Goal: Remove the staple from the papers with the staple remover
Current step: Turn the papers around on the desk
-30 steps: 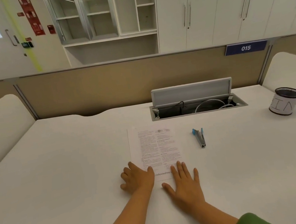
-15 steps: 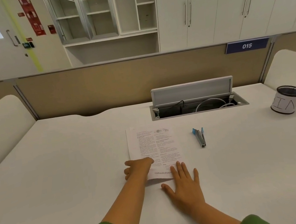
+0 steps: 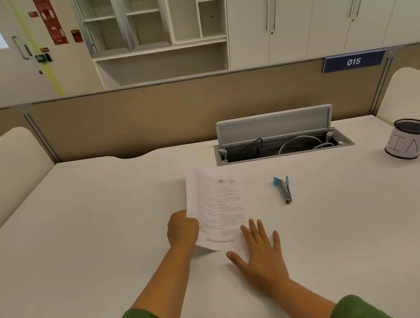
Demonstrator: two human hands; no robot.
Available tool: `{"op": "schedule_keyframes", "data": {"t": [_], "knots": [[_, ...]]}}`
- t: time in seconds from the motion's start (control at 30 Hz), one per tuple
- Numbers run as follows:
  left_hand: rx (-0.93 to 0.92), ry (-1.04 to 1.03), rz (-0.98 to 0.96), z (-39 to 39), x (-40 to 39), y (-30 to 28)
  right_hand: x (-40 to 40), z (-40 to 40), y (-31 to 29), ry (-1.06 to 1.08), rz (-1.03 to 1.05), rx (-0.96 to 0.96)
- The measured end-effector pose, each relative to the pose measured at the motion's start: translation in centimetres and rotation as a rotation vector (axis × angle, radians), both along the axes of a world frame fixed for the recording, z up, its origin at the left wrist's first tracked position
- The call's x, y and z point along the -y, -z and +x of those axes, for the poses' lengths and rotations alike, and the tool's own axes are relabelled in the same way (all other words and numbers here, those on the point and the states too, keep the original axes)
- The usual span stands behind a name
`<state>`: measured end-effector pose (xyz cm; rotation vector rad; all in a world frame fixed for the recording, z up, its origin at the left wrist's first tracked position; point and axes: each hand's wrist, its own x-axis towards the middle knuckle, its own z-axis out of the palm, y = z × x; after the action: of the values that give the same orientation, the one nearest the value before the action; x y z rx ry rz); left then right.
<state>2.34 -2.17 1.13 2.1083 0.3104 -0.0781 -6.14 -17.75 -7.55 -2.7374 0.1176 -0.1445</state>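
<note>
Printed white papers (image 3: 218,207) lie at the middle of the white desk (image 3: 80,248), their left edge raised off the surface. My left hand (image 3: 183,229) grips that left edge and tilts the sheets up. Flat on the desk at the papers' near right corner rests my right hand (image 3: 261,253), fingers spread, holding nothing. The staple remover (image 3: 283,189), grey metal with blue tips, lies on the desk to the right of the papers, apart from both hands. I cannot see the staple.
An open cable hatch (image 3: 282,144) with its grey lid up sits behind the papers. At the far right stands a black mesh cup (image 3: 408,138) wrapped in white paper. A tan partition (image 3: 168,113) closes the back of the desk.
My left hand moved from flat on the papers' bottom corner to their left edge, gripped it and lifted that side. The right hand stayed flat.
</note>
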Motion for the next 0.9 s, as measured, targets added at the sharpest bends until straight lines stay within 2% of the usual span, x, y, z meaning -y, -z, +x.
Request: {"op": "schedule_keyframes", "data": {"t": [0.1,0.2,0.3,0.4,0.47,0.57,0.67,0.8,0.9], "knots": [[0.224,-0.052,0.227,-0.6,-1.1,-1.8,0.3,-0.4,-0.6,0.023,0.227,0.095],[0.599,-0.038,0.36,-1.8,-2.9,-3.0,1.0,-1.0,-1.2,0.17,0.676,0.231],[0.914,0.116,0.503,-3.8,-5.8,-2.7,2.0,-1.3,-1.7,0.345,1.071,0.357],[0.985,0.241,0.638,-6.7,-8.9,0.9,3.2,-1.6,-1.7,0.354,1.352,0.361],[0.925,0.343,0.688,-8.7,-10.2,3.6,3.7,-1.9,-1.6,0.336,1.36,0.313],[0.799,0.461,0.701,-10.4,-11.2,6.1,3.7,-2.4,-1.3,0.34,1.218,0.234],[0.749,0.474,0.688,-10.8,-11.5,7.0,3.3,-2.6,-1.2,0.32,0.982,0.193],[0.713,0.469,0.679,-10.6,-12.0,7.5,3.1,-2.7,-1.1,0.293,0.919,0.196],[0.533,0.472,0.664,-10.3,-12.2,7.4,3.1,-2.8,-1.0,0.295,0.876,0.209]]}}
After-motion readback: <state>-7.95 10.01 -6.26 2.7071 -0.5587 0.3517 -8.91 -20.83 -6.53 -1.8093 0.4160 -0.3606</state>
